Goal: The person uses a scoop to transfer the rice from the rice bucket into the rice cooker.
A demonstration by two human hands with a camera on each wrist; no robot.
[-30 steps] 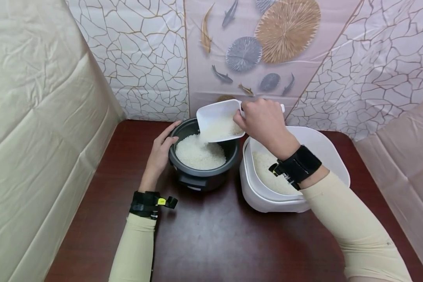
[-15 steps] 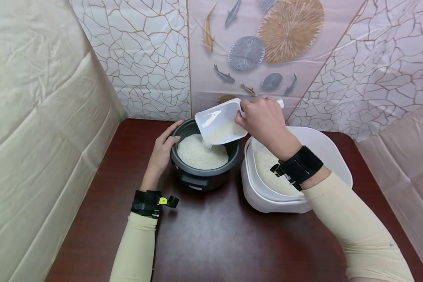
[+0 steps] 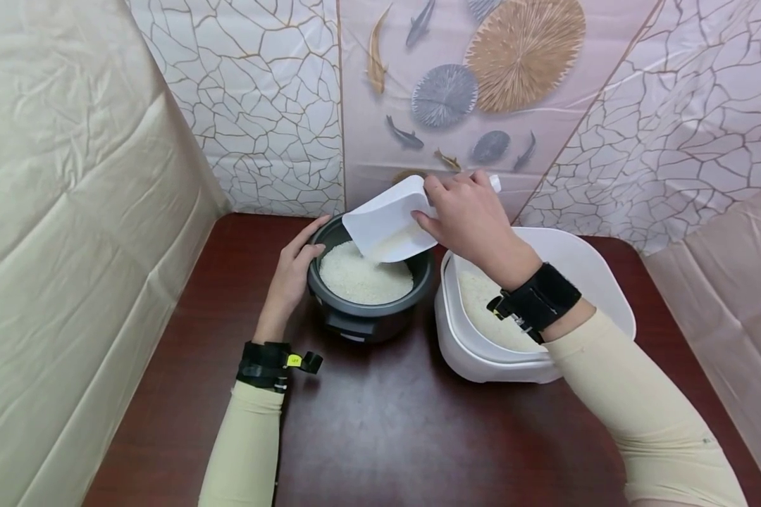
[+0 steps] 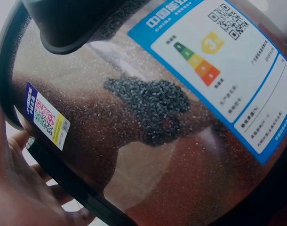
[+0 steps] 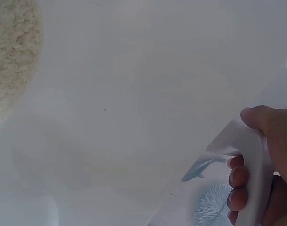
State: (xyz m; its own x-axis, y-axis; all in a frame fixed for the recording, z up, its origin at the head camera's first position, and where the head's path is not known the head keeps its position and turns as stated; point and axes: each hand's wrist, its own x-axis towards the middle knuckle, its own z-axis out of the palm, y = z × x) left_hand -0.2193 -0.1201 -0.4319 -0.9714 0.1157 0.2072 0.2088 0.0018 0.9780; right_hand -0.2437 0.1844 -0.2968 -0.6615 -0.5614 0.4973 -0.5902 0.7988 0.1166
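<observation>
A dark rice cooker (image 3: 361,310), without a lid, stands on the table with a mound of white rice (image 3: 364,276) inside. My left hand (image 3: 287,278) holds it at the left, the thumb over its rim; the glossy, stickered side of the cooker fills the left wrist view. With my right hand (image 3: 469,222) I grip a white scoop (image 3: 390,222) by its handle (image 5: 254,183). The scoop is tilted over the cooker, its lip just above the rice, and some grains lie along its lower side. Part of the cooker's far rim is hidden by the scoop.
A white rice bin (image 3: 482,370), holding more rice (image 3: 491,313), stands to the right of the cooker, partly under my right forearm. Both stand on a dark red-brown table (image 3: 380,436). Patterned cloth (image 3: 273,105) hangs behind, and plain cloth (image 3: 57,246) at the left.
Rice was running from the scoop into the cooker; less is in the scoop now. The scoop has tipped further and moved slightly left and lower. The left hand keeps its place on the cooker.
</observation>
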